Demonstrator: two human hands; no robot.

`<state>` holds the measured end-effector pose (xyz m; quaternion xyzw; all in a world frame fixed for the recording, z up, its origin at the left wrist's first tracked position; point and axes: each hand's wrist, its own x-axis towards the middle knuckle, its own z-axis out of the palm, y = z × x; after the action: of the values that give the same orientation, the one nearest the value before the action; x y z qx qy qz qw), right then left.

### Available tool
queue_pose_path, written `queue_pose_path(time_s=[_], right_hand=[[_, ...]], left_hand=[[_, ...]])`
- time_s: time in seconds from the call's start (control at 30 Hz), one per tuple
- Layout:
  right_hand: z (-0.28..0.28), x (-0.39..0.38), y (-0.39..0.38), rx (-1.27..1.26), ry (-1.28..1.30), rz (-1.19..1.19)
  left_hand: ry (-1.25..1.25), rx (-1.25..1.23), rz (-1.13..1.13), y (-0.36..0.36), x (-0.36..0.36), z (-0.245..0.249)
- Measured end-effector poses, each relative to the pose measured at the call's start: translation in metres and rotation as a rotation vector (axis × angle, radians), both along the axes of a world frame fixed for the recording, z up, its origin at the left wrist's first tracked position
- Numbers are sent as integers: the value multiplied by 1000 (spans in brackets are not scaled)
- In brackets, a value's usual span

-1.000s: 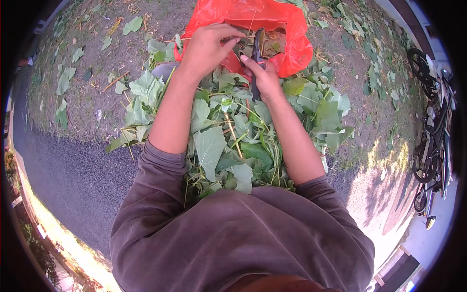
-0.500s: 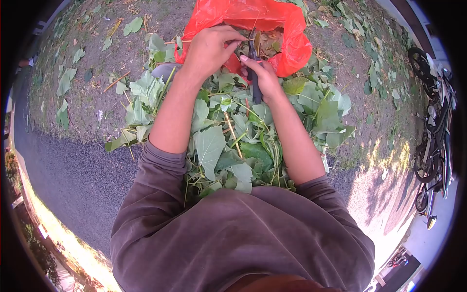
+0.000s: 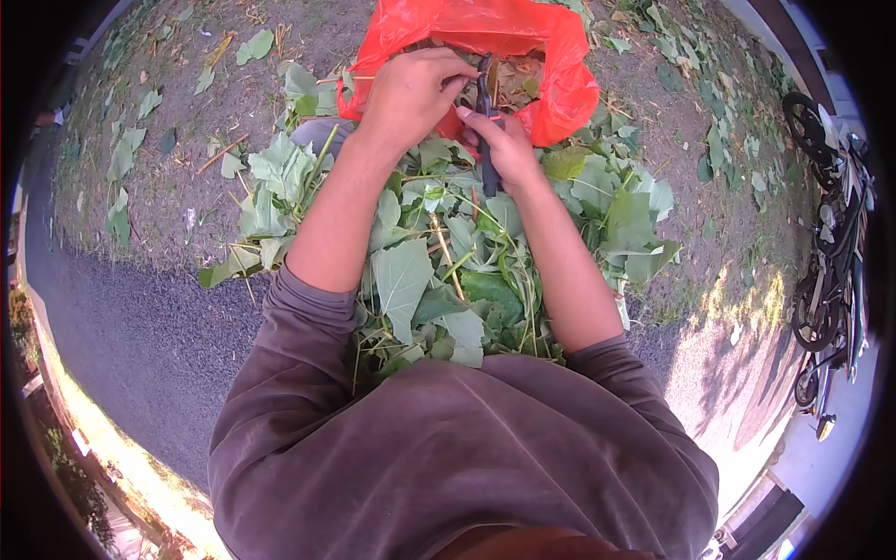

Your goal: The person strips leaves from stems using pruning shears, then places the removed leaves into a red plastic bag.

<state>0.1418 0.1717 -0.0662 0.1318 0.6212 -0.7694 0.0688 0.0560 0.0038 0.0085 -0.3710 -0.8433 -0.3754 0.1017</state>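
My left hand [image 3: 416,90] is closed in a pinch on a thin brown stem [image 3: 342,79], whose one end sticks out to the left of the hand. Dark-handled shears [image 3: 489,168] are in my right hand [image 3: 504,145], with their blades pointing up beside my left fingertips. Both hands are over the near edge of an open red plastic bag [image 3: 567,79], which has dry leaves and cuttings inside. A heap of green leaves [image 3: 401,285] and stems lies between my forearms, against my body.
Scattered leaves [image 3: 254,47] and twigs lie on the bare soil around the bag. Dark asphalt [image 3: 149,345] runs along the lower left. Parked motorcycles [image 3: 826,233] stand at the right edge.
The long thin piece that rose above the shears no longer shows, and the shears' tip is nearer my left fingertips. Both hands otherwise keep nearly the same place.
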Motion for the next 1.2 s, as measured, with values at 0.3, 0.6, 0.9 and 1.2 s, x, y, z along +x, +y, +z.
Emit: queue_pose_path(time_s=[0.3, 0.6, 0.9, 1.2], right_hand=[[0, -1, -4, 52, -12, -22], [-5, -1, -5, 59, -4, -42], [-10, -1, -5, 83, 64, -26], [0, 0, -2, 2, 14, 34]], left_hand=[[-151, 17, 16, -4, 2, 7], [-224, 99, -28, -8, -4, 5], [-275, 145, -112, -16, -12, 4], [-230, 185, -136, -17, -15, 2]])
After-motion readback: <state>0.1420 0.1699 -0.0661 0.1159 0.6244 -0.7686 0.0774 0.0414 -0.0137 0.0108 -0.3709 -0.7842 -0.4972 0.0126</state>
